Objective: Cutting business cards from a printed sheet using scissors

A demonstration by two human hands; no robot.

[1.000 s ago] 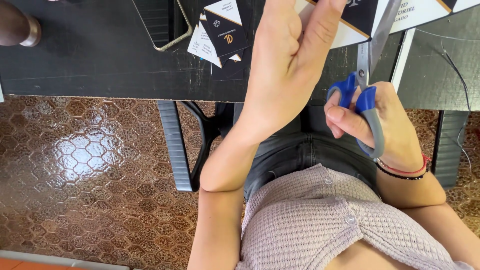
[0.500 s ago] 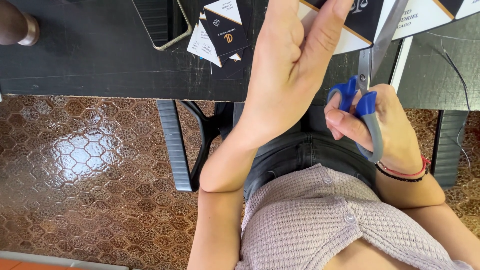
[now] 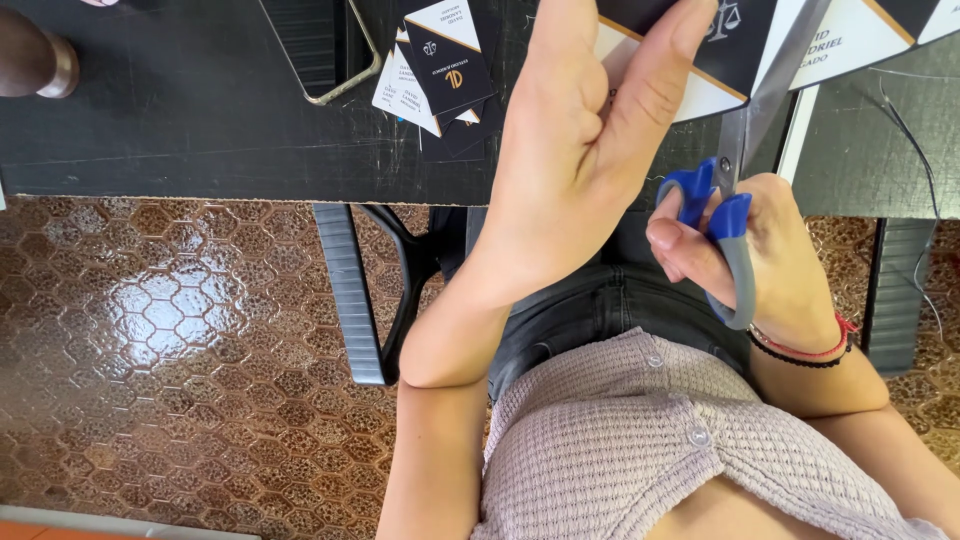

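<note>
My left hand (image 3: pixel 590 150) is raised over the table edge and pinches a printed sheet of black, white and gold cards (image 3: pixel 745 55) by its lower edge. My right hand (image 3: pixel 770 265) grips blue-and-grey scissors (image 3: pixel 735 215), fingers through the handles. The scissor blades point up along the sheet and their tips run out of view at the top. To the left of my left hand lies a small pile of cut cards (image 3: pixel 440 75) on the black table (image 3: pixel 200 130).
A phone (image 3: pixel 315 45) with a gold rim lies flat near the card pile. A brown rounded object (image 3: pixel 35 60) sits at the table's far left. Below the table edge are a black chair frame (image 3: pixel 375 290) and a glossy brown tiled floor (image 3: pixel 150 350).
Both hands and the scissors have stayed almost still; the sheet has shifted only slightly against the blades.
</note>
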